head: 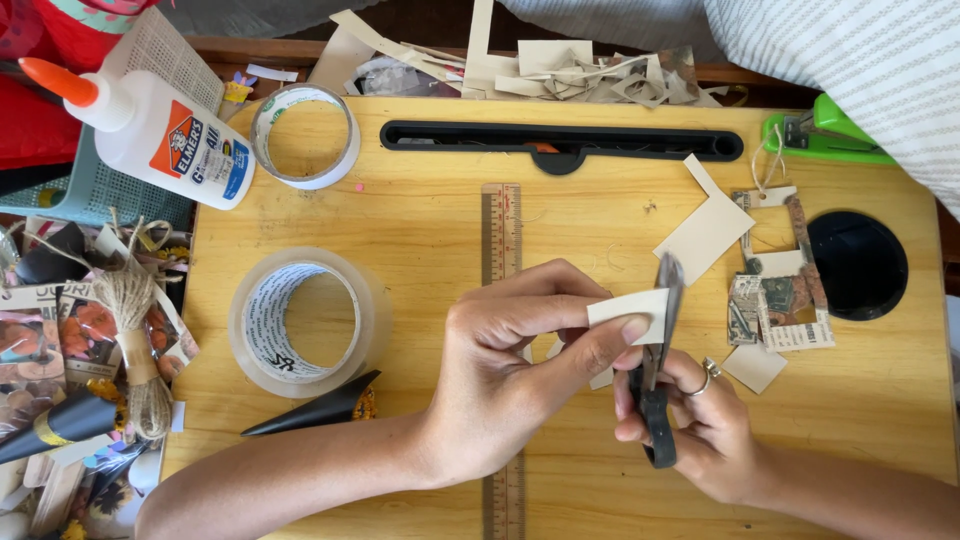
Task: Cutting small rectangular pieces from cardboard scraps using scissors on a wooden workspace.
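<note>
At the far left I see a white glue bottle with an orange cap lying tilted across a teal basket. Below it a bundle of twine rests among printed paper scraps. On the wooden table stand two tape rolls: a smaller white one near the top edge and a larger clear one below it. A black paper cone lies just beside the larger roll. A ruler runs lengthwise down the table centre, passing under my forearm.

My left hand is closed in a pinch: thumb and forefinger grip a small cream card piece, held above the table near its middle. Just right of it, my right hand, with a ring on one finger, is curled around the black handles of the scissors. The blades point upward and meet the right edge of the card piece; I cannot tell how far they are parted.

Further right, a larger cream card and a printed paper frame lie flat on the table. A black round recess sits near the right edge. A green stapler occupies the top right corner.
</note>
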